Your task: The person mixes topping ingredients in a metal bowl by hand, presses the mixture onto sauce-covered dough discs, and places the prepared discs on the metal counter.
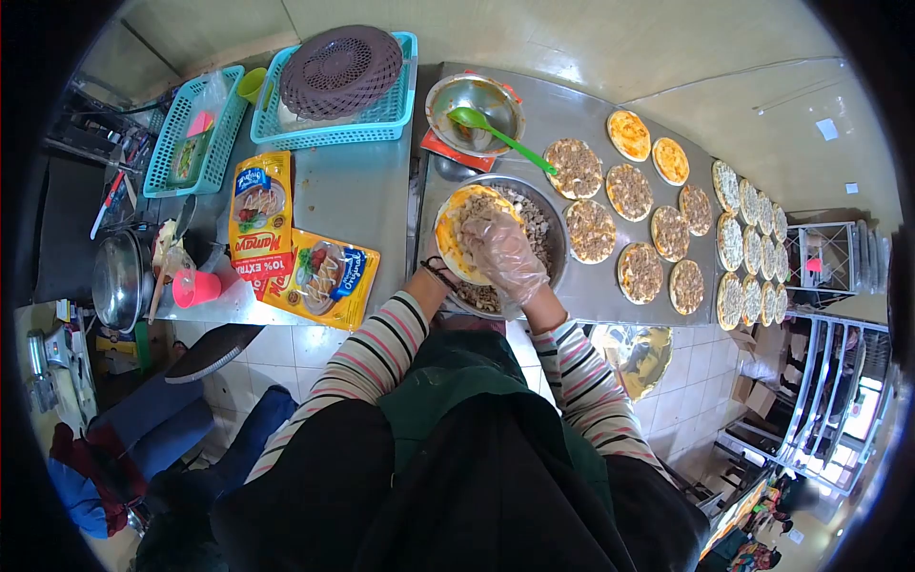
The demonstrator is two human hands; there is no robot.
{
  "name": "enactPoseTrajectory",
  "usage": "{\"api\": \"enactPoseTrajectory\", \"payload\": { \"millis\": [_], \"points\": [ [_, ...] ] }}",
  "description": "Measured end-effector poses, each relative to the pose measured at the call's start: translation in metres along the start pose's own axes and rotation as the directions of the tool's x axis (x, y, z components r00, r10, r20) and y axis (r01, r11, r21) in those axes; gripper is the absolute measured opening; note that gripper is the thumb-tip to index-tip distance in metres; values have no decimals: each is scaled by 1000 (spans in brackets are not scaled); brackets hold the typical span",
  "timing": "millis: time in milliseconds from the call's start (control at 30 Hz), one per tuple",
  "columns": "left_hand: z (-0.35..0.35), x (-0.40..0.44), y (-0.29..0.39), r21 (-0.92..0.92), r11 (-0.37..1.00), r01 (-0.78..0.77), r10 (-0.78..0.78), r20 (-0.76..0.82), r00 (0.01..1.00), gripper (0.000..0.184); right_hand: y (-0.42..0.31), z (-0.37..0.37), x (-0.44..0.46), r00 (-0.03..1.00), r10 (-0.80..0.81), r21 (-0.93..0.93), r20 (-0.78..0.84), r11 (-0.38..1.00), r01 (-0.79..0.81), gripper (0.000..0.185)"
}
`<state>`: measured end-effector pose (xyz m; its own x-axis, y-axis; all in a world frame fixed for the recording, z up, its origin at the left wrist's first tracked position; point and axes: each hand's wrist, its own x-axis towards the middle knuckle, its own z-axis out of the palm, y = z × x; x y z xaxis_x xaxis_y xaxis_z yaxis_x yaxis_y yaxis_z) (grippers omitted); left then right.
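A round pizza base (448, 234) with orange sauce is held over a metal bowl (562, 224) of chopped brown topping (541, 224). My left hand (440, 275) grips the base from its near left side; most of its fingers are hidden underneath. On top of the base lies a heap of the chopped topping. My right hand (513, 255), in a clear plastic glove, rests on that heap with its fingers spread over it. Beyond the bowl, a green spoon (500, 138) leans in a sauce-smeared metal bowl (476, 112).
Several topped pizzas (629, 191) cover the table to the right, with two sauce-only ones (629, 135) behind. Pale-topped pizzas (729, 243) line the far right. Leftward are yellow mayonnaise pouches (262, 210), a pink cup (196, 287) and turquoise baskets (334, 132). A person's legs (238, 448) show lower left.
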<state>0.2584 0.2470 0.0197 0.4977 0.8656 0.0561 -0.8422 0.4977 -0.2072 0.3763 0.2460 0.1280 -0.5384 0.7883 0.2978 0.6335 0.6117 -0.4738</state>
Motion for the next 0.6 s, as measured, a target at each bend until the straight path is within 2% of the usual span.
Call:
{"api": "enactPoseTrajectory", "payload": {
  "millis": [33,167,233,267,367,433,467,533,567,600],
  "points": [
    [0,0,1,-5,1000,0,0,12,1000,47,-8,-8,3,996,91,126,8,988,-92,15],
    [11,0,1,-24,1000,-1,3,60,998,45,-9,2,-2,999,-4,72,-38,997,6,15],
    [25,-2,-1,-11,1000,-20,21,84,996,42,-4,-3,-1,991,121,141,56,982,-128,14],
    [20,-1,1,-12,1000,-24,25,85,996,42,-5,-4,-2,991,118,141,59,982,-126,14],
    [5,-3,7,22,997,-73,73,28,997,43,-9,-7,-2,994,96,91,54,991,-100,12],
    [7,-4,4,107,991,-83,99,-153,983,43,4,-15,8,985,163,264,-57,954,-143,11],
    [5,-4,3,107,991,-81,97,-154,983,43,10,-16,14,969,206,203,-139,963,-175,10],
    [1,-2,0,26,999,-20,24,-164,986,44,19,-11,20,968,216,175,-125,966,-193,9],
    [1,-1,-1,30,999,-15,20,-164,986,44,19,-10,22,968,224,145,-114,968,-207,9],
    [2,-1,-2,53,998,-18,28,-191,981,44,16,-9,22,980,189,196,-67,965,-172,10]
  ]
}}
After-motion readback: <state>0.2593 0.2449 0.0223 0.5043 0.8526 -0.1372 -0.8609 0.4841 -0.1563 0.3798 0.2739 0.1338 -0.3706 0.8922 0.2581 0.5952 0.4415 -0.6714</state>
